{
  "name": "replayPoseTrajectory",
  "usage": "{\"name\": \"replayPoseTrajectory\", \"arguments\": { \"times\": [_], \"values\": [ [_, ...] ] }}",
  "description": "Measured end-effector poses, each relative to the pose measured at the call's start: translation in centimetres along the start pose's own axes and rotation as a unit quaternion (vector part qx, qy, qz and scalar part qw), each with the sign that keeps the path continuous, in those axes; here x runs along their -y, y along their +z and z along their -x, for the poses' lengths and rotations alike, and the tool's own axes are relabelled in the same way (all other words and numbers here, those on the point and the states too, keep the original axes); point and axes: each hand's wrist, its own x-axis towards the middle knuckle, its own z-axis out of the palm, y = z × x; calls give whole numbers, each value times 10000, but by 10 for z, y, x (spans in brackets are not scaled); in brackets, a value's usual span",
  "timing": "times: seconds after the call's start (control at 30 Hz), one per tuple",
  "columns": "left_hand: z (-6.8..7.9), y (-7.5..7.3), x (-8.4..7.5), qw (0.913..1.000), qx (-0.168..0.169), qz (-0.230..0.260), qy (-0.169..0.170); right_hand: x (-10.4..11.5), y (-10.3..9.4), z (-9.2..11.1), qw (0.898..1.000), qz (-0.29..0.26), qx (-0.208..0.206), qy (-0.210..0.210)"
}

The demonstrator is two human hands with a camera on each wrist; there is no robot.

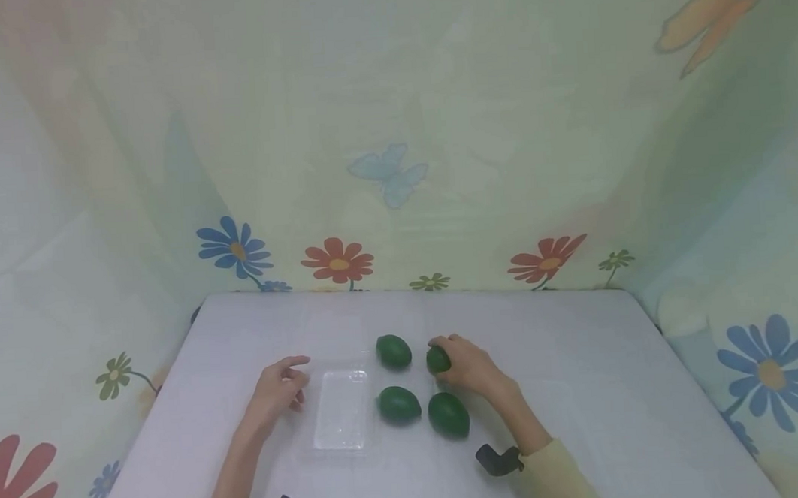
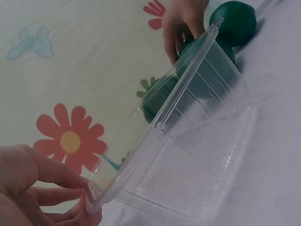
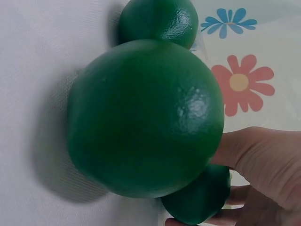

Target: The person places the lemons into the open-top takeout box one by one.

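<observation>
The clear box stood left of the green fruits.
Your left hand pinched its rim; your right hand, forearm slanting in from the near side, gripped the farther right-hand fruit, the other three lying on the white table.

I view the table from the head, forward and downward. Both wrist views sit low, close and tilted sideways: left faces across the clear container, right the green fruits; both share the right hand.
</observation>
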Motion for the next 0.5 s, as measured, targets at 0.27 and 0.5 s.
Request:
{"name": "replayPoseTrajectory", "arguments": {
  "times": [0.27, 0.5],
  "values": [
    [0, 0, 1, 10000, 16, 77, -26, 1, -1, 2, 9999, -8, -106, 94],
    [0, -1, 2, 9999, -3, 99, -30, 12, -15, 3, 9989, -19, -449, -124]
  ]
}}
